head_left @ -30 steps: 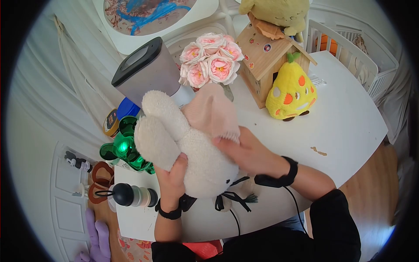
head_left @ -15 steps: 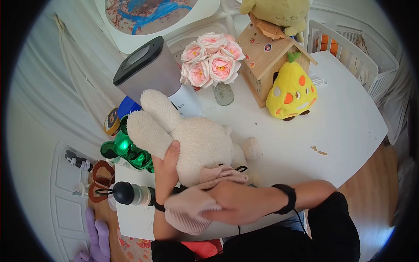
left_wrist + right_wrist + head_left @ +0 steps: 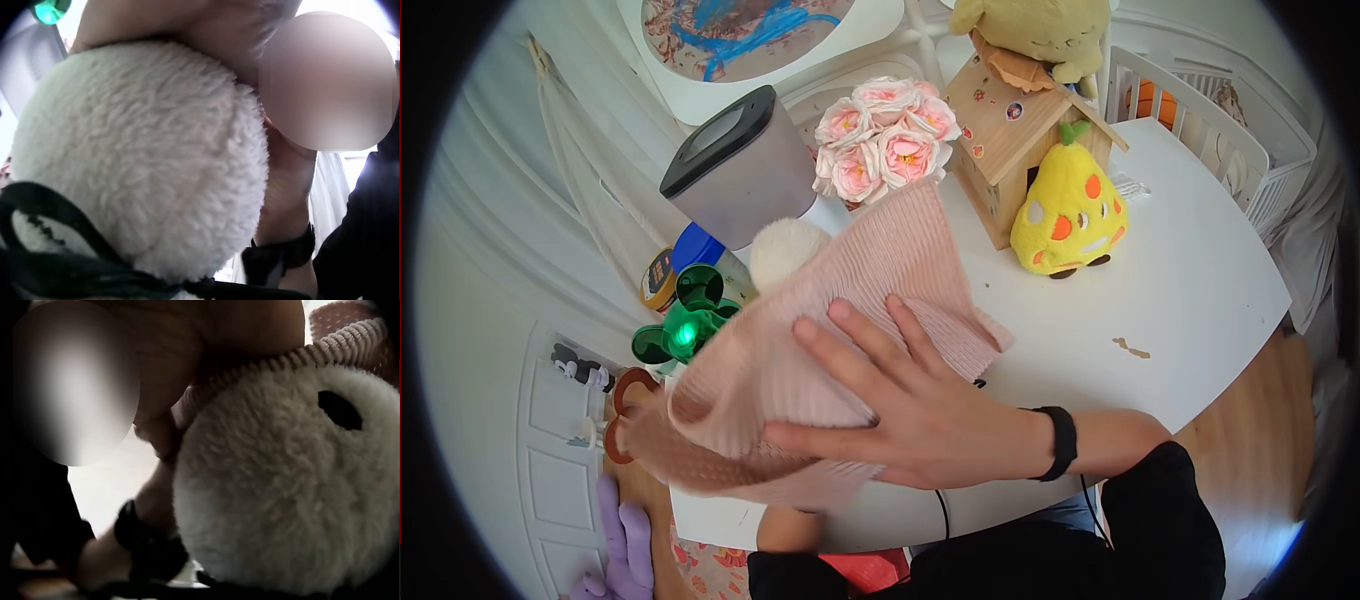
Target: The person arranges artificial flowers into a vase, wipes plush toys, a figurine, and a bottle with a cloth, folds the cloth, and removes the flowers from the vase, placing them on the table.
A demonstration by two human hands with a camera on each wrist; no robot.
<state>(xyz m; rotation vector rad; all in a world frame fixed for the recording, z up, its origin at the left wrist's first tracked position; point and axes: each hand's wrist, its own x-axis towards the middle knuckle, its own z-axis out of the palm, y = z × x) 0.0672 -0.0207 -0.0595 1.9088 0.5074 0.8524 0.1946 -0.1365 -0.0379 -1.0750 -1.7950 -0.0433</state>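
Observation:
A pink ribbed cloth (image 3: pixel 930 250) is spread over the white plush rabbit (image 3: pixel 785 252), leaving one rounded ear tip out in the head view. My right hand (image 3: pixel 920 420) lies on the cloth with fingers straight and spread, pressing it over the toy. The cloth hides my left hand there. In the left wrist view, the left hand (image 3: pixel 175 19) is against the rabbit's fuzzy head (image 3: pixel 137 150), holding it, with dark cord below. The right wrist view has the rabbit's face (image 3: pixel 262 481) with a black eye, the cloth's ribbed edge (image 3: pixel 350 344) along its top.
Behind the rabbit stand a grey-and-white appliance (image 3: pixel 740 165) and pink flowers (image 3: pixel 890 140). Farther right are a wooden house (image 3: pixel 1010 140) and a yellow pear plush (image 3: pixel 1070 215). A shiny green figure (image 3: pixel 685 325) and a blue-lidded jar (image 3: pixel 698 245) sit left on the white table (image 3: pixel 1200 300).
My right hand first drew the cloth off the rabbit toward my body, then swung it back over the toy, letting it fall across the rabbit and my left hand. The fingers have spread out.

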